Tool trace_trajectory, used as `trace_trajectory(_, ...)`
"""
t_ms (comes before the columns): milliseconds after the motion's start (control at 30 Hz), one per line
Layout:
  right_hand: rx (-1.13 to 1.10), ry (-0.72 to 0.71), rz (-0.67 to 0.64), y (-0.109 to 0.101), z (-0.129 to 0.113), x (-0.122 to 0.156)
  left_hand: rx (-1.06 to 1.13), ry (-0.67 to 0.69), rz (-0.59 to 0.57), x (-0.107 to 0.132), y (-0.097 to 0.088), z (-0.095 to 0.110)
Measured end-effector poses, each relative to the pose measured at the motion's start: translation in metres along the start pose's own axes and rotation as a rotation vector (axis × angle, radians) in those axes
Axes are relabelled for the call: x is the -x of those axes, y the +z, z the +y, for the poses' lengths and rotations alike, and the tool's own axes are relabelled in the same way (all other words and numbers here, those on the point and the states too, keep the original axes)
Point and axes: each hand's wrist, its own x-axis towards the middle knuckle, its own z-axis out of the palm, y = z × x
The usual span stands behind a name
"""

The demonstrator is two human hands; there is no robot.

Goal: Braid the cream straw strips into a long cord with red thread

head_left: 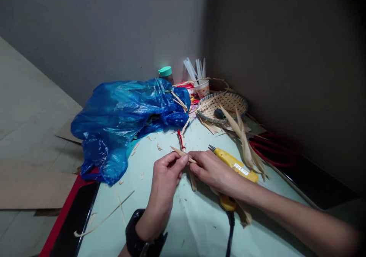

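Near the middle of the table, my left hand (166,175) pinches a pale strip of dried husk (176,150) between thumb and fingers. Close against it, my right hand (210,168) has its fingers closed on the same husk. Just beyond the fingertips lies a red cord (180,139) tied at the end of a pale braid (187,123). More husk (192,181) hangs below the hands. Beside my right hand is a yellow glue gun (233,163), partly hidden by my forearm, with a black cable (230,230).
A blue plastic bag (126,108) bulges at the left. Behind stand a green-lidded jar (166,72) and a paper cup (202,89) holding glue sticks (191,70). A woven basket (204,106), long husks (243,142) and red-handled scissors (271,150) lie to the right.
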Motion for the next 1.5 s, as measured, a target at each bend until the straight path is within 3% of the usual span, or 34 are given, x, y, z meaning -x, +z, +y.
trace_trajectory(67,-0.158,0.014,-0.081,-0.003,-0.002,0.0,0.128,-0.02,-0.041,0.0,-0.001,0.0)
trace_trajectory(233,-0.828,0.102,-0.318,-0.013,-0.004,0.003,0.37,-0.093,-0.181,0.001,-0.007,0.006)
trace_trajectory(333,-0.959,0.106,-0.346,-0.014,0.0,0.001,0.403,-0.131,-0.278,0.001,-0.01,0.01)
trace_trajectory(467,-0.95,0.126,-0.294,-0.008,0.009,-0.004,0.39,-0.177,-0.361,0.001,-0.017,0.016)
trace_trajectory(633,-0.772,0.057,-0.239,-0.009,0.014,-0.008,0.343,-0.158,-0.346,0.002,-0.027,0.025)
trace_trajectory(833,-0.469,0.026,-0.14,-0.014,0.014,-0.007,0.041,-0.124,-0.315,0.002,-0.033,0.026)
trace_trajectory(1067,-0.388,0.041,-0.141,-0.015,0.014,-0.006,-0.136,-0.138,-0.334,0.002,-0.041,0.032)
trace_trajectory(1167,-0.423,0.054,-0.164,-0.015,0.014,-0.007,-0.059,-0.114,-0.267,0.002,-0.053,0.041)
trace_trajectory(1333,-0.662,0.116,-0.202,-0.02,0.012,-0.006,0.077,0.01,0.079,-0.007,-0.068,0.041)
trace_trajectory(1433,-0.781,0.184,-0.222,-0.026,0.011,-0.005,-0.003,0.039,0.21,-0.014,-0.065,0.027)
trace_trajectory(1500,-0.816,0.206,-0.233,-0.028,0.011,-0.004,-0.144,0.077,0.237,-0.017,-0.059,0.017)
